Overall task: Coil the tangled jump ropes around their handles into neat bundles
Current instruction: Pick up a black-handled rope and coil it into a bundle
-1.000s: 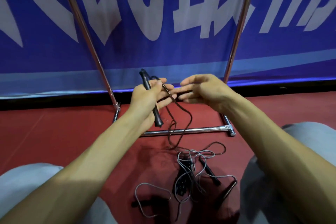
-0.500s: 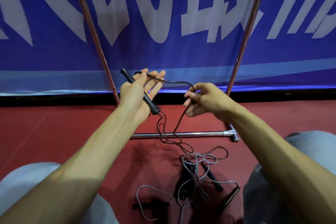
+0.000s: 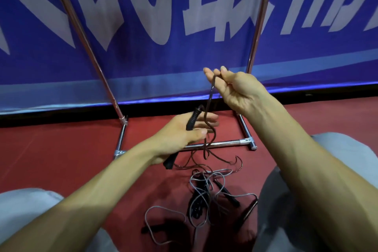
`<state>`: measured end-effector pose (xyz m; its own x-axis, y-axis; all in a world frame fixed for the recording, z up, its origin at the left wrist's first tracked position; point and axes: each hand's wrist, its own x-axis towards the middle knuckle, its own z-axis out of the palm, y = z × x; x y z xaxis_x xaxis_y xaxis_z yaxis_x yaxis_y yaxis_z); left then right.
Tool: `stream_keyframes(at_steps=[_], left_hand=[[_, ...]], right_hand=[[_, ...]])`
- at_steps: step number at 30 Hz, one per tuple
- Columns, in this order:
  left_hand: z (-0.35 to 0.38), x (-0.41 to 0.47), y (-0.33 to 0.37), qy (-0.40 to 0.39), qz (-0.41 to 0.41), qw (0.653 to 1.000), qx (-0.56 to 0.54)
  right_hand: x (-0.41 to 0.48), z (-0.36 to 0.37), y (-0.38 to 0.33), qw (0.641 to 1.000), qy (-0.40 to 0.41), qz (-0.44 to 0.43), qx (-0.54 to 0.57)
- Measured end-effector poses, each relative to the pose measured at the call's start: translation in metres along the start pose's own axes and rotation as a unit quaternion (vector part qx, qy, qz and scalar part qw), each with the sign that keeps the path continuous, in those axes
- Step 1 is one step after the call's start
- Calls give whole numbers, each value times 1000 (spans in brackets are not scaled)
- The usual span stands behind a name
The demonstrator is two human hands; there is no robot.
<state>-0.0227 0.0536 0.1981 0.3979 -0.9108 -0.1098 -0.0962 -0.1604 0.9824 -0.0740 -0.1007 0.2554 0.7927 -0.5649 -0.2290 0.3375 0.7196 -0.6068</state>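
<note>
My left hand (image 3: 180, 135) holds a black jump-rope handle (image 3: 192, 119) across its palm, the thumb over it; the handle's lower end sticks out below the hand. Its dark rope (image 3: 209, 100) rises from the handle to my right hand (image 3: 235, 88), which pinches it between thumb and fingers, raised above and to the right of the left hand. The rope then hangs down past the left fingers in loose loops to the floor. Below lies a tangle of grey rope (image 3: 206, 182) with several black handles (image 3: 227, 192).
A chrome stand frame (image 3: 214, 144) with two slanted poles rests on the red floor (image 3: 61, 149) just beyond my hands. A blue banner (image 3: 143, 26) with white lettering fills the back. My grey-clad knees (image 3: 347, 159) flank the pile.
My right hand has lifted the rope up and away to the right. My left hand has dropped lower and turned the handle more upright. The rope now runs steeply between them.
</note>
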Motion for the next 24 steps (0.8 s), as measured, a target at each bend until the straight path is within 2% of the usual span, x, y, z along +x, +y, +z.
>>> stream_keyframes(at_steps=[4, 8, 11, 15, 18, 21, 24], left_hand=[[4, 0, -4, -11, 25, 999, 33], [5, 0, -6, 62, 20, 998, 0], [-1, 2, 0, 144, 27, 987, -66], [-23, 3, 14, 236, 56, 950, -197], [-37, 2, 24, 267, 70, 925, -260], [-55, -2, 32, 301, 86, 895, -318], [-70, -5, 37, 328, 99, 864, -368]], right_hand=[[1, -1, -1, 1000, -12, 21, 13], [4, -1, 0, 999, -20, 28, -8], [6, -5, 3, 991, -8, 2, -132], [6, -9, 14, 955, -28, 20, -295], [5, -10, 21, 893, -91, 67, -436], [1, -13, 34, 788, -211, 114, -567], [-2, -16, 45, 672, -338, 112, -649]])
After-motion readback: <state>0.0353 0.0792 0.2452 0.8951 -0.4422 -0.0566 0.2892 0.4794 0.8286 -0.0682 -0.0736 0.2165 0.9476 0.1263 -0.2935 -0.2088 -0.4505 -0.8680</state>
